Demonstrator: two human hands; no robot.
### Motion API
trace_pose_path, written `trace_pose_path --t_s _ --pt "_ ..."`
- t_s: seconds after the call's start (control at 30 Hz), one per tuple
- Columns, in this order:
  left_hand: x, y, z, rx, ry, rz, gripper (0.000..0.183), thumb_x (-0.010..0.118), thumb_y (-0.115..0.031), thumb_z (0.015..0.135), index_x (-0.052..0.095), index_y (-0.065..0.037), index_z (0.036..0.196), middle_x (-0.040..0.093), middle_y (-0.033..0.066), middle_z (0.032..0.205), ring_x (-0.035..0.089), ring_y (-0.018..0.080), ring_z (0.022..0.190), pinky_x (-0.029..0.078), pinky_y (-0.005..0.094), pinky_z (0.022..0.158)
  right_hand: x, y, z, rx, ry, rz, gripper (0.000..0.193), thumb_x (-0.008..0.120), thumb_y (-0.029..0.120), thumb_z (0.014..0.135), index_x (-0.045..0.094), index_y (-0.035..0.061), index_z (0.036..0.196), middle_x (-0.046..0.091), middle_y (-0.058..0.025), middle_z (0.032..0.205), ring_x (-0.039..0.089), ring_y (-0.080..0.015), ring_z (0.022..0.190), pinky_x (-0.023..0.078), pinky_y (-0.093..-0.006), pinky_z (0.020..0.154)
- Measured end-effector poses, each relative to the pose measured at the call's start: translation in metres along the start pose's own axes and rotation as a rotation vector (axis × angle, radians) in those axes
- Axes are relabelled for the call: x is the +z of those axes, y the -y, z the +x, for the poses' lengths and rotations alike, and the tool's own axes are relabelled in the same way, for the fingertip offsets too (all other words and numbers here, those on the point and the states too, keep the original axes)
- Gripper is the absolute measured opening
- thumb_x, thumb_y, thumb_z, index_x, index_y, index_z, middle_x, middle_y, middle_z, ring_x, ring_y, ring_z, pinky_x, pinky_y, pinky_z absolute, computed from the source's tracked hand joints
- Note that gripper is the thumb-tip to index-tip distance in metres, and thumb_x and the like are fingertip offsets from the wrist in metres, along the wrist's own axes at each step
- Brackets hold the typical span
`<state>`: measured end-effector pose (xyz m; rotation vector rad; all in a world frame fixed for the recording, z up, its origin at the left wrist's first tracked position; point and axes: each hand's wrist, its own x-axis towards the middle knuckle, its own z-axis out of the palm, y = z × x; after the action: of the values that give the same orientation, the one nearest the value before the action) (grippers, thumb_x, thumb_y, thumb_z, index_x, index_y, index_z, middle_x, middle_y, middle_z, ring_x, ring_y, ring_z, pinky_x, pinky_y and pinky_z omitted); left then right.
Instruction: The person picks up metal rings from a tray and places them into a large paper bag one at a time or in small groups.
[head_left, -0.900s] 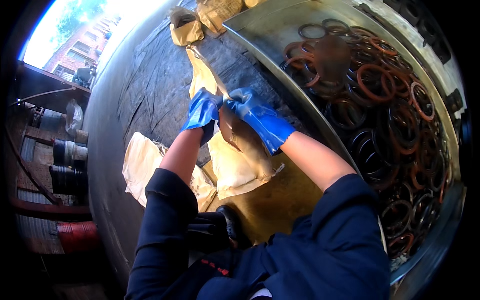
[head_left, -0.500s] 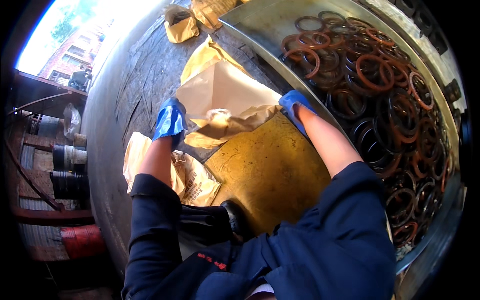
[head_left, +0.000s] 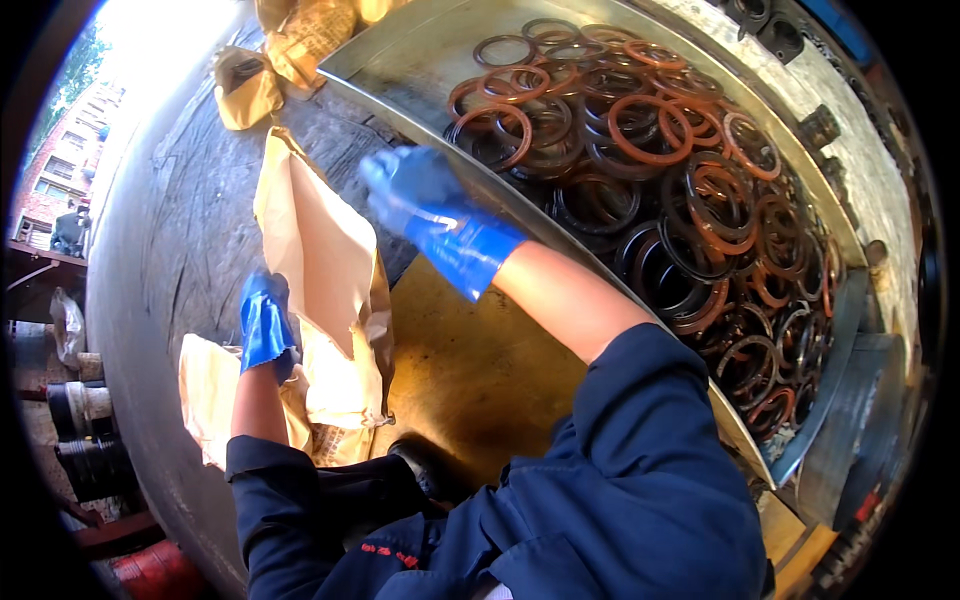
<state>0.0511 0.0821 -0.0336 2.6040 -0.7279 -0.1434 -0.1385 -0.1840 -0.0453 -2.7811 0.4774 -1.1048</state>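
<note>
Now the left grip [head_left: 265, 312] still holds the left edge of the gaping paper bag [head_left: 325, 255], just to its right, while the right grip [head_left: 405, 195], too blurred to tell its spread, has left the bag and hovers beside the metal tray [head_left: 410, 65] of rings [head_left: 650, 160].

Hands, 2: left hand [head_left: 265, 310] and right hand [head_left: 408, 190], 1 blue glove [head_left: 462, 245] on each. Paper: 1 open bag [head_left: 325, 265] at the left hand, 1 crumpled bag [head_left: 207, 395] beside it, at least 3 far bags [head_left: 250, 102], partly overlapping. Tray [head_left: 415, 70]: 1. Rings [head_left: 648, 159]: several dozen, black and red-brown; overlap prevents a total from where I stand. Shoe [head_left: 415, 465]: 1 visible. Black cylinders [head_left: 92, 466]: 2. Red cylinder [head_left: 155, 572]: 1.
</note>
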Motion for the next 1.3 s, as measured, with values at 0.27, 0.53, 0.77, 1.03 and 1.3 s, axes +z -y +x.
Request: trace_pose_path --t_s 0.27,0.53,0.77,1.03,1.3 --pt "0.029 -0.002 0.028 -0.057 0.066 -0.193 0.03 0.06 -0.021 0.093 0.065 0.007 0.101 0.064 0.0281 0.088 0.058 0.0366 0.079 0.048 0.0468 0.076 -0.067 -0.174 -0.041 0.026 0.613 -0.294 0.07 0.085 0.015 0.07 0.061 0.0038 0.135 0.064 -0.0178 0.138 0.056 -0.0364 0.137 0.043 -0.0474 0.115" --pt "0.011 -0.021 0.029 -0.173 0.117 -0.34 0.021 0.063 -0.019 0.095 0.064 0.002 0.092 0.058 0.0054 0.079 0.052 0.0155 0.07 0.041 0.0358 0.061 -0.058 -0.181 -0.035 -0.017 0.913 -0.577 0.075 0.088 0.029 0.071 0.062 0.0076 0.138 0.069 -0.0133 0.133 0.057 -0.0349 0.135 0.038 -0.0497 0.117" --pt "0.027 0.009 0.026 -0.134 0.136 -0.293 0.022 0.062 -0.021 0.099 0.061 -0.001 0.091 0.054 0.0071 0.081 0.05 0.0166 0.078 0.043 0.0371 0.07 -0.068 -0.177 -0.044 -0.116 1.151 -0.466 0.037 0.079 0.019 0.079 0.076 0.0068 0.114 0.078 -0.0173 0.11 0.073 -0.0347 0.109 0.054 -0.0452 0.099" --pt "0.024 0.004 0.025 -0.068 0.115 -0.375 0.024 0.064 -0.024 0.097 0.062 0.0 0.093 0.055 0.0076 0.077 0.051 0.0191 0.072 0.042 0.0385 0.065 -0.032 -0.175 -0.054 0.291 1.078 -0.391 0.033 0.075 0.023 0.087 0.078 0.0065 0.115 0.076 -0.0218 0.117 0.074 -0.0407 0.106 0.059 -0.0487 0.092" --pt "0.002 -0.002 0.006 -0.243 0.172 -0.573 0.015 0.064 -0.022 0.096 0.06 -0.008 0.093 0.049 -0.0007 0.083 0.042 0.0129 0.076 0.037 0.0336 0.068 -0.057 -0.176 -0.038 0.465 1.021 -0.126 0.04 0.075 0.029 0.086 0.075 0.0066 0.119 0.074 -0.0213 0.12 0.07 -0.0392 0.115 0.056 -0.0462 0.097"
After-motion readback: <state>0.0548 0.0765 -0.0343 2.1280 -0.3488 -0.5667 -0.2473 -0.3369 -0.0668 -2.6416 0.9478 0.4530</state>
